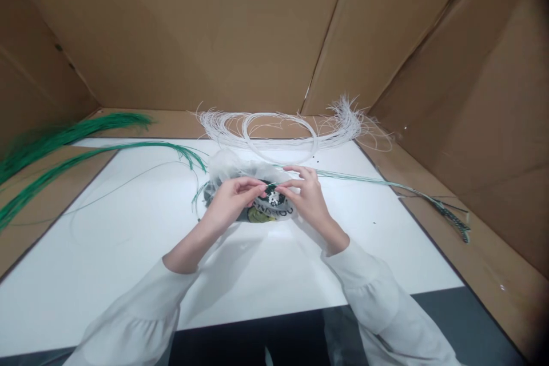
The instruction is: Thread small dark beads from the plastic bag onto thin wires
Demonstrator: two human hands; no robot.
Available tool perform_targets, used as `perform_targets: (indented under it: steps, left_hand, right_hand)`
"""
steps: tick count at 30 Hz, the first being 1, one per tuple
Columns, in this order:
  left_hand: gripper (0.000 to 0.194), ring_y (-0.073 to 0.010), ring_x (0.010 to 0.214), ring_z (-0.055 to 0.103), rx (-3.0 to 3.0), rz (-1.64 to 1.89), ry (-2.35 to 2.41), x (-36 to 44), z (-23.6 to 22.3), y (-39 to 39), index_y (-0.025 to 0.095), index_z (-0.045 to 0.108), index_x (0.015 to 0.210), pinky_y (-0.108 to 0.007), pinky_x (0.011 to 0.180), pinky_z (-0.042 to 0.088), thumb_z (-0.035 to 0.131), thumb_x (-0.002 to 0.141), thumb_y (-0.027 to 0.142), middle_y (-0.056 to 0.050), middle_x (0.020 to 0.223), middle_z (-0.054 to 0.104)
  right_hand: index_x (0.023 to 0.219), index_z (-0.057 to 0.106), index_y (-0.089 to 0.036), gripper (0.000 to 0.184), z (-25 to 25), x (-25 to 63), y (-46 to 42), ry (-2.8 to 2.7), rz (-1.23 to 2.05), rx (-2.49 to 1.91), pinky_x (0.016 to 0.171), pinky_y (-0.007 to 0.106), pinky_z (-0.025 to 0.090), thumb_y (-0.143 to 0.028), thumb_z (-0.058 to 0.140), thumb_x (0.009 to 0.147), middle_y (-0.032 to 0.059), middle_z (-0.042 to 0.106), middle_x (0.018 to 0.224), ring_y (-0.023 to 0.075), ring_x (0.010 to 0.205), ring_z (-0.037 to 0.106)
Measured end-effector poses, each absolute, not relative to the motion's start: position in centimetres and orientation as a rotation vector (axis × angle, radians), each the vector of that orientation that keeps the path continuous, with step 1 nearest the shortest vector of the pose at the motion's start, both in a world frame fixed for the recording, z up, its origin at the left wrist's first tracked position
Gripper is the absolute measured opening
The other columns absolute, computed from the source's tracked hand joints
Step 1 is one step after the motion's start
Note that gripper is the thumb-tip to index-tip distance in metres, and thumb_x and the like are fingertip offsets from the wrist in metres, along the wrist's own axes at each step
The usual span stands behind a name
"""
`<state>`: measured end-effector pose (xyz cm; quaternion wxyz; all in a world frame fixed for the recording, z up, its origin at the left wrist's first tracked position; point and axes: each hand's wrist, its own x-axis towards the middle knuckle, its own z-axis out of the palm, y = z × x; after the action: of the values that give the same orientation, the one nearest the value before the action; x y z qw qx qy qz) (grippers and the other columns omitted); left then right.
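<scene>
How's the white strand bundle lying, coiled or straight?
Coiled: the white strand bundle curves into a ring mid-length, and its ends fan out loosely at both sides.

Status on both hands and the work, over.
Both hands pinching a thin green strand. Plastic bag beneath, dark and white pieces inside. White coil lies beyond, clear of hands.

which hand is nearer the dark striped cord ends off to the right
Right. The right hand is left of the dark striped cord ends; the left hand is farther left still.
</scene>
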<state>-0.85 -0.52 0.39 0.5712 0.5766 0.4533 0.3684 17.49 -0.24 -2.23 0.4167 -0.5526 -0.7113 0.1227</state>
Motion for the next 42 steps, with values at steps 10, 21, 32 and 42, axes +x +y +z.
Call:
perform_targets:
  steps: [10,21,32,42]
  left_hand:
    - [0.030,-0.0142,0.068,0.058,1.414,1.040,1.166,-0.6,0.5,-1.0,0.013,0.067,0.078,-0.022,0.063,0.042,0.066,0.066,0.040,-0.005,0.076,0.067]
    - [0.015,-0.0063,0.048,0.038,1.821,1.257,1.268,-0.2,1.2,-2.3,0.016,0.069,0.075,-0.019,0.048,0.033,0.061,0.074,0.028,0.000,0.068,0.061]
    - [0.011,-0.0061,0.047,0.038,1.956,1.317,1.231,-0.2,1.2,-2.4,0.017,0.069,0.075,-0.018,0.046,0.033,0.061,0.074,0.025,0.001,0.062,0.058]
    - [0.010,-0.0059,0.046,0.037,1.953,1.297,1.222,-0.2,1.4,-2.4,0.017,0.069,0.074,-0.019,0.045,0.032,0.062,0.073,0.024,0.001,0.061,0.057]
  right_hand:
    - [0.071,0.064,-0.017,0.012,-1.3,16.3,-1.4,-1.159,1.209,-0.957,0.059,0.028,0.054,-0.027,0.070,0.065,0.0002,0.069,0.062,0.0144,0.055,0.065]
    - [0.078,0.069,-0.019,0.010,-1.0,16.1,-1.7,-1.034,1.452,-0.754,0.067,0.026,0.056,-0.021,0.069,0.068,0.0027,0.073,0.074,0.0142,0.067,0.068]
    - [0.069,0.072,-0.020,0.013,-0.5,15.9,-1.9,-0.947,1.495,-0.757,0.060,0.018,0.052,-0.022,0.076,0.057,-0.0005,0.070,0.062,0.0078,0.056,0.062]
    - [0.070,0.072,-0.020,0.010,-0.6,16.0,-2.0,-0.949,1.490,-0.738,0.058,0.020,0.051,-0.020,0.074,0.060,-0.0009,0.070,0.063,0.0082,0.056,0.061]
